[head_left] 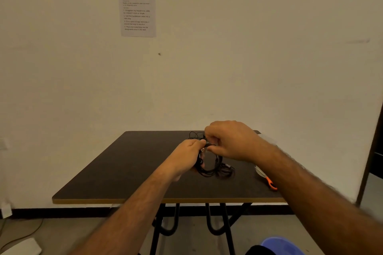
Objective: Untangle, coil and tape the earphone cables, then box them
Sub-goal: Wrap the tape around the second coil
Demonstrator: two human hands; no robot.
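Note:
A black earphone cable point(209, 168) hangs in loose loops between my hands above the dark table point(124, 172). My left hand point(187, 155) grips the bundle from the left, fingers curled round it. My right hand point(230, 141) pinches the cable at the top, close against the left hand. More tangled black cable point(194, 135) lies on the table behind the hands, near the far edge. A loop of cable point(226, 172) trails down onto the table to the right.
Orange-handled scissors point(269, 182) lie on the table's right side, partly hidden by my right forearm. A pale object point(267, 137) sits at the far right corner. An instruction sheet point(137, 8) hangs on the wall. A blue stool point(281, 245) stands at the lower right.

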